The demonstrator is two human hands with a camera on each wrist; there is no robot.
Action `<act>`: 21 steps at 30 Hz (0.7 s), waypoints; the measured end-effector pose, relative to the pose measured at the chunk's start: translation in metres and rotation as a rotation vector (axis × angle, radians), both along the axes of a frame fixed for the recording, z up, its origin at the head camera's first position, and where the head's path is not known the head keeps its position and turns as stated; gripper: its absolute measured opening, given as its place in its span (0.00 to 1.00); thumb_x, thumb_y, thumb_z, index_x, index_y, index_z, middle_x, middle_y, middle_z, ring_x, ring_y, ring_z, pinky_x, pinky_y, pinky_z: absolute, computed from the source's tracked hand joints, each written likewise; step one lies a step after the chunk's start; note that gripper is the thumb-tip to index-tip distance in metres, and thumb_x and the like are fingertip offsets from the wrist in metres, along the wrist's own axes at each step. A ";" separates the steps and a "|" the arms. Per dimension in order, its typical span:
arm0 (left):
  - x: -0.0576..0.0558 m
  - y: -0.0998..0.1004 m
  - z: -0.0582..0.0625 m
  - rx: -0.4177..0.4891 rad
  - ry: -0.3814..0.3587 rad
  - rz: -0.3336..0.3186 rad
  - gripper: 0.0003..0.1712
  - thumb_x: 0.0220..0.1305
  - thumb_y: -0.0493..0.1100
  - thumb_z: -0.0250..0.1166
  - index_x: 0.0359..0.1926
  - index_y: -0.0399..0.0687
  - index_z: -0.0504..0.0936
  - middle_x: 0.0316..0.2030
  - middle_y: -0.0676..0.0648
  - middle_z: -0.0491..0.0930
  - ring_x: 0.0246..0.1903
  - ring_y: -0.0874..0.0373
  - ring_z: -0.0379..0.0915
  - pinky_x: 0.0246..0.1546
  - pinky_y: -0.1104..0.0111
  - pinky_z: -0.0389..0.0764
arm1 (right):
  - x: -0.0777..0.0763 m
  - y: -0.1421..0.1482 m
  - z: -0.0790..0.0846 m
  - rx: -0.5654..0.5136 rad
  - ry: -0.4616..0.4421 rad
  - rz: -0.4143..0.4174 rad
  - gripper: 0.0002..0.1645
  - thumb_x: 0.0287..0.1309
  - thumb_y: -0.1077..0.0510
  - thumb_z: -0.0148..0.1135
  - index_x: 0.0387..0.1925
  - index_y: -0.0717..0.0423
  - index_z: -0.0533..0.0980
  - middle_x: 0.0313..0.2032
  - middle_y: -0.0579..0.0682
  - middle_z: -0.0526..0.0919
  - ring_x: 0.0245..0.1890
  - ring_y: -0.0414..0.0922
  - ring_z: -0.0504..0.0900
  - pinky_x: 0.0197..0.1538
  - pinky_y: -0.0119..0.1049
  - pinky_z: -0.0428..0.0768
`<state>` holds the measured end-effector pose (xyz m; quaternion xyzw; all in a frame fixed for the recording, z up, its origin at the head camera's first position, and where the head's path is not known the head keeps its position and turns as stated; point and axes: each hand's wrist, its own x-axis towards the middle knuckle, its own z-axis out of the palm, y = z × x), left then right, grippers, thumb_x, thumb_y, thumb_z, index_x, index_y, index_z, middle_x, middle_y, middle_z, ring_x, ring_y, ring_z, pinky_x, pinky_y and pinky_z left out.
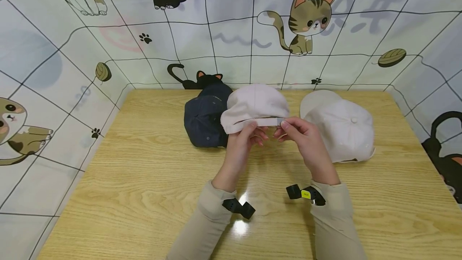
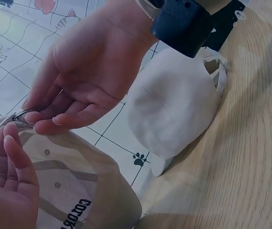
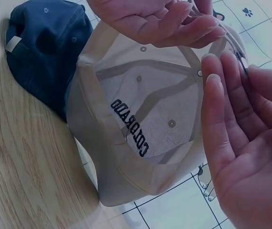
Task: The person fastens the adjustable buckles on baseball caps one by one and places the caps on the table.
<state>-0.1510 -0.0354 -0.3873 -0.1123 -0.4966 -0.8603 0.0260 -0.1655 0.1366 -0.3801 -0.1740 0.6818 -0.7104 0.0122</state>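
Both hands hold a pale pink baseball cap (image 1: 257,101) by its back strap (image 1: 266,122), with the back of the cap turned toward the person. My left hand (image 1: 244,141) pinches the strap's left part between thumb and fingers. At the strap's right end, my right hand (image 1: 306,139) pinches it beside a small metal buckle (image 3: 241,61). The right wrist view looks into the cap, where dark stitched lettering (image 3: 130,128) reads COLORADO in reverse. The cap's brim is largely hidden behind the crown in the head view.
A dark navy cap (image 1: 205,119) lies just left of the held cap, toward the table's back. To the right rests a white cap (image 1: 344,129), its brim pointing back left. The wooden table (image 1: 144,196) is bordered by cat-printed cloth walls (image 1: 231,39).
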 end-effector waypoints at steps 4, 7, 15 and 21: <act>0.002 0.000 0.001 0.010 -0.018 0.019 0.10 0.65 0.42 0.50 0.39 0.39 0.72 0.28 0.47 0.77 0.25 0.56 0.74 0.23 0.69 0.73 | 0.001 0.001 -0.001 -0.036 0.003 0.019 0.11 0.61 0.59 0.52 0.34 0.66 0.73 0.28 0.56 0.79 0.30 0.49 0.79 0.36 0.40 0.78; 0.003 0.000 0.002 0.013 -0.024 0.018 0.10 0.65 0.43 0.49 0.40 0.40 0.71 0.29 0.46 0.76 0.26 0.55 0.75 0.23 0.68 0.74 | 0.001 0.001 -0.001 -0.060 0.008 0.026 0.11 0.61 0.60 0.52 0.34 0.66 0.73 0.28 0.56 0.79 0.30 0.48 0.79 0.36 0.38 0.78; 0.002 0.000 0.003 -0.046 0.017 -0.019 0.12 0.64 0.42 0.51 0.39 0.36 0.73 0.31 0.44 0.77 0.27 0.53 0.75 0.22 0.66 0.75 | 0.002 0.000 0.000 -0.038 0.046 0.027 0.10 0.60 0.62 0.52 0.33 0.67 0.73 0.28 0.57 0.78 0.30 0.48 0.78 0.34 0.37 0.78; 0.002 0.001 0.002 -0.152 0.011 -0.022 0.13 0.63 0.41 0.56 0.36 0.33 0.76 0.27 0.43 0.77 0.27 0.52 0.74 0.24 0.62 0.76 | 0.003 -0.003 0.001 0.092 0.059 0.000 0.11 0.59 0.59 0.54 0.34 0.66 0.75 0.27 0.58 0.79 0.30 0.49 0.78 0.35 0.38 0.78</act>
